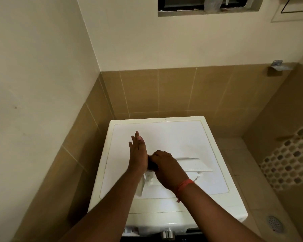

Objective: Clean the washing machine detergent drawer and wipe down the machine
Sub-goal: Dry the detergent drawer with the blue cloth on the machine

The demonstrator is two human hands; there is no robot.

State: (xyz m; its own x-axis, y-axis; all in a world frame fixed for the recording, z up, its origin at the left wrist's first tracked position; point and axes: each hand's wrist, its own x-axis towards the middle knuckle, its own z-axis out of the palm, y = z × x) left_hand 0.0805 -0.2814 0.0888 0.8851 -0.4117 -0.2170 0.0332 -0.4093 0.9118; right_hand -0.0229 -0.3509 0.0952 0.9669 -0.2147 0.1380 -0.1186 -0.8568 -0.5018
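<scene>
A white washing machine (164, 135) stands in the corner of a tiled room, seen from above, and both hands work over its flat top. The left hand (138, 154) is held edge-on with its fingers straight and pressed together, pointing away toward the back wall. The right hand (164, 165) sits just beside it, touching it at the palm, with its fingers curled round a small dark thing (151, 164) — too blurred and too hidden between the two hands to say what it is. A red thread band (184, 184) circles the right wrist.

The detergent drawer (194, 163), white like the machine, lies on the machine's top directly under and to the right of the right hand; its long body runs out to the right from beneath that hand. Another white plastic part (143, 185) shows below the left hand, beneath the left wrist, but whether it is joined to the drawer or separate cannot be told. Nearer than both forearms, at the machine's front edge, a chrome knob (167, 234) shows on the control panel.

Far to the right of the right hand, on the floor, is a round metal drain (274, 222), and beyond it a patch of small hexagon mosaic tiles (290, 165). High above the hands a window (206, 4) is set in the cream wall.
</scene>
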